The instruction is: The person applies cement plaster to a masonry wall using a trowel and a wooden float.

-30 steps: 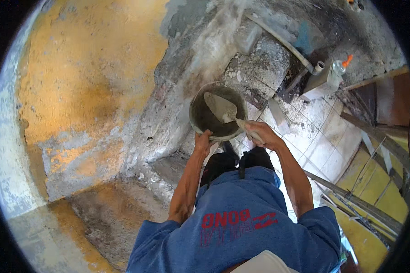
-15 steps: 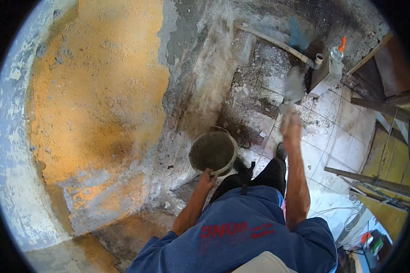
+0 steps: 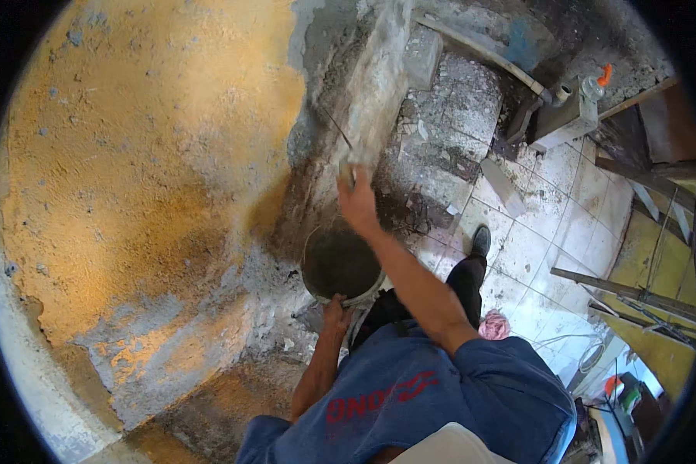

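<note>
My right hand (image 3: 358, 203) is closed around the handle of a trowel (image 3: 347, 170). Its blade, seen almost edge-on as a thin dark line, is up against or close to the rough grey strip at the foot of the wall (image 3: 185, 139); contact cannot be made out. Below it is a round bucket (image 3: 370, 293) with a wire handle and grey, mortar-like stuff inside. My left hand (image 3: 336, 315) grips the bucket's near rim, holding it close to my body. The wall shows worn orange paint with bare grey plaster patches.
A pale block (image 3: 568, 124) stands at the far right with an orange-topped bottle (image 3: 595, 85) by it. A long pole (image 3: 487, 73) lies behind. A loose board (image 3: 503, 187) rests on the dirty tiles (image 3: 553, 189). Timber pieces (image 3: 634, 298) jut in from the right.
My right hand has swung left with the trowel, from over the tiles to the wall beyond the bucket. The bucket and left hand have shifted slightly left in view, which has itself turned.
</note>
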`<action>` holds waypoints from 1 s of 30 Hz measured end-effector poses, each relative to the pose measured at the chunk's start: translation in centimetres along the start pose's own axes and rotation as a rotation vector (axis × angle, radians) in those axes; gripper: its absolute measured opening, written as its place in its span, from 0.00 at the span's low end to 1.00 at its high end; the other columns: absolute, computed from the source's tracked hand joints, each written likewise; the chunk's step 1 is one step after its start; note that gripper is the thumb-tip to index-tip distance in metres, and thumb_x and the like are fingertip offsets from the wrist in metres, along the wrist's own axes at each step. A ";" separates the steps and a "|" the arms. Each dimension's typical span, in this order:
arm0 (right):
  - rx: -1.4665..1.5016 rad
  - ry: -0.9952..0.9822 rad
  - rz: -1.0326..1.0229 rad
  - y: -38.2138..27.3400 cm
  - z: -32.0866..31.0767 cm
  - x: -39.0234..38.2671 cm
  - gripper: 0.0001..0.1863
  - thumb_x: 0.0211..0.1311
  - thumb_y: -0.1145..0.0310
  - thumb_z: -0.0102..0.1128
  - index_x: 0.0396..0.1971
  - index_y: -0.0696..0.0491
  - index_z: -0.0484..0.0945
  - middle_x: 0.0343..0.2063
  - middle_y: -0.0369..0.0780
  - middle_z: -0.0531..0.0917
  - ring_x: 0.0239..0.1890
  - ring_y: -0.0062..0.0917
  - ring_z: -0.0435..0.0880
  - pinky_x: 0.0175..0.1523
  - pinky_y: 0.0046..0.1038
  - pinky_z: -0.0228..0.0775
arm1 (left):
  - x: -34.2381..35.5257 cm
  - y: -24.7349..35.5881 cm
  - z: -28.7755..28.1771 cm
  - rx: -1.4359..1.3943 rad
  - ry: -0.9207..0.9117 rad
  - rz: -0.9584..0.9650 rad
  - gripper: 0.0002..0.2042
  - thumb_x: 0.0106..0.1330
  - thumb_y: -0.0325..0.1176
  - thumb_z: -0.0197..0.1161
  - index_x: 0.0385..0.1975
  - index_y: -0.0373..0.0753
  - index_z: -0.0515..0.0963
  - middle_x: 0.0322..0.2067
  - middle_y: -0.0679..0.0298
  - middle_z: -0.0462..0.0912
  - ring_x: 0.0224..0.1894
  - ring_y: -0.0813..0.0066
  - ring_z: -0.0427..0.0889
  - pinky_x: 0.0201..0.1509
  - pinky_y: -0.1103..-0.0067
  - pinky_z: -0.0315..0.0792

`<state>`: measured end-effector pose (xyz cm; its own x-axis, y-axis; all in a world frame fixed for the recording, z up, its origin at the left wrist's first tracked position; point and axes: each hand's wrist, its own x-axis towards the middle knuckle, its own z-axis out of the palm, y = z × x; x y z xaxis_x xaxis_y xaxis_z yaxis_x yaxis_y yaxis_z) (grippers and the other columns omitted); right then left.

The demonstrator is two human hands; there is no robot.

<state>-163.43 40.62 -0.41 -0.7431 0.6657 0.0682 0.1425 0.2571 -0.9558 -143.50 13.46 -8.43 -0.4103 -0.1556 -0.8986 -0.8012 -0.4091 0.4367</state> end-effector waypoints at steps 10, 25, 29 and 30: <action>0.723 -0.046 0.466 1.7 -1.4 10.3 0.22 0.75 0.53 0.54 0.53 0.57 0.70 0.23 0.36 0.76 0.18 0.19 0.72 0.19 0.25 0.66 | -2.4 -2.2 1.8 -0.223 -0.032 -0.016 0.17 0.66 0.22 0.57 0.54 0.31 0.70 0.51 0.54 0.75 0.56 0.58 0.78 0.56 0.62 0.82; 1.001 -0.140 0.734 -1.8 7.8 14.7 0.18 0.70 0.53 0.60 0.44 0.53 0.73 0.19 0.39 0.73 0.14 0.27 0.73 0.14 0.30 0.59 | -3.7 -4.7 1.7 -0.134 0.038 -0.004 0.15 0.65 0.23 0.57 0.50 0.25 0.70 0.50 0.50 0.75 0.56 0.55 0.78 0.61 0.63 0.79; 1.501 -0.231 0.994 -2.5 7.0 13.6 0.16 0.73 0.54 0.57 0.51 0.48 0.73 0.21 0.38 0.72 0.16 0.23 0.69 0.18 0.25 0.60 | -3.8 -5.2 1.3 -0.064 0.080 0.052 0.12 0.67 0.23 0.57 0.48 0.25 0.70 0.50 0.50 0.75 0.54 0.56 0.78 0.58 0.63 0.80; 1.510 -0.228 0.991 -1.8 6.6 13.1 0.16 0.73 0.54 0.57 0.51 0.48 0.73 0.21 0.38 0.72 0.16 0.23 0.69 0.18 0.25 0.60 | -3.9 -5.1 1.3 -0.093 0.054 0.068 0.11 0.67 0.23 0.57 0.47 0.26 0.70 0.49 0.50 0.75 0.53 0.57 0.78 0.57 0.63 0.80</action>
<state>-177.74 44.28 0.37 -0.8446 0.0293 -0.5347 -0.0141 -0.9994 -0.0325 -138.41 17.36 -7.14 -0.4360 -0.2329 -0.8693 -0.7273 -0.4777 0.4928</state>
